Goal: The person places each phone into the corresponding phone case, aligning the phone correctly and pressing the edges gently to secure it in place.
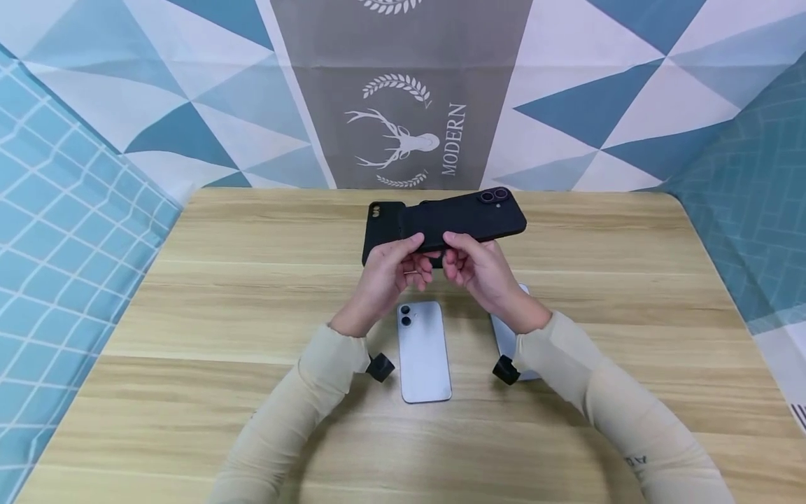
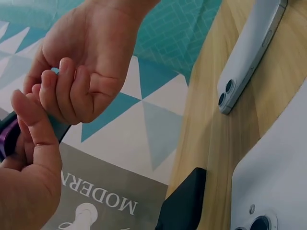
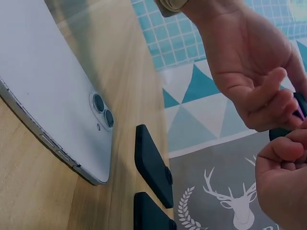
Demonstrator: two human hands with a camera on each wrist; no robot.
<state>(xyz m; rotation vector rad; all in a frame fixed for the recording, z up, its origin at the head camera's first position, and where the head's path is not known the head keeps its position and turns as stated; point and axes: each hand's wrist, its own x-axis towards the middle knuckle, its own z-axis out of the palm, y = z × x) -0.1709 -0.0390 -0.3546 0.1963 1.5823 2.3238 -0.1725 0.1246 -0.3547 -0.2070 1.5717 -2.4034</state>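
Observation:
A black phone case point(image 1: 466, 218) with two round camera rings at its right end is held up by both hands in the head view; whether a phone sits inside, I cannot tell. My left hand point(image 1: 389, 271) pinches its near edge toward the left end, thumb on top. The right hand point(image 1: 480, 271) grips the same edge near the middle, its thumb also on top. Purple shows at the held case's edge in both wrist views. Behind it another black phone case point(image 1: 378, 232) lies on the table, and a further black case point(image 3: 151, 163) shows in the right wrist view.
A white phone point(image 1: 425, 357) lies camera side up on the wooden table point(image 1: 208, 315) between the forearms. A second white phone point(image 1: 506, 336) is partly hidden under the right wrist. Patterned cloth point(image 1: 403, 70) hangs behind the table's far edge.

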